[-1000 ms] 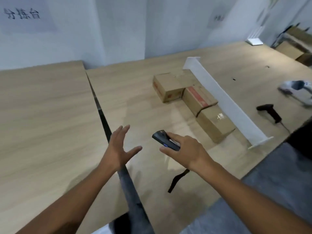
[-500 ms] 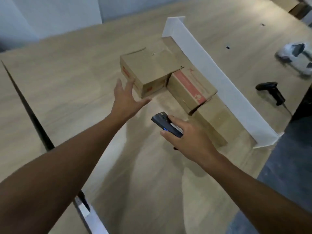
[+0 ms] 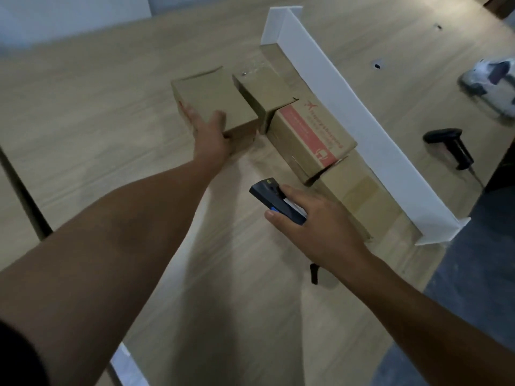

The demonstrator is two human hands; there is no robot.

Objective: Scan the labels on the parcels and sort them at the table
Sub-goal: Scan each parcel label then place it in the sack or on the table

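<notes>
Near the centre of the frame, the left hand (image 3: 207, 132) grips the near corner of a plain brown cardboard box (image 3: 214, 96), thumb on its top face, most of the fingers out of sight down its left side. Whether that box lies flat or is tipped up cannot be told from the shadow under it.

Lower right of centre, the right hand (image 3: 315, 221) holds a dark handheld scanner (image 3: 274, 200) with a blue button. The curled fingers cover most of its body. A black strap (image 3: 314, 273) shows below the wrist, its upper end hidden by the arm.

Just right of the gripped box sits a taped brown cardboard box (image 3: 264, 87), then a red-printed cardboard box (image 3: 309, 135) whose lettering is too blurred to read. A fourth, low brown cardboard box (image 3: 365, 201) is partly covered by the right hand. The last three line up against a white upright divider board (image 3: 348, 107).

Beyond the board lies a black pistol-grip scanner (image 3: 451, 146), its cable cut off by a dark shape at the right edge. A smeared white-and-dark object (image 3: 490, 82) at the upper right is cropped and cannot be identified.

All rest on a pale wood-grain table (image 3: 83, 107). A dark seam (image 3: 16, 190) runs down its left side. Grey floor (image 3: 473, 288) fills the lower right, and a pale wall (image 3: 69, 12) the upper left.
</notes>
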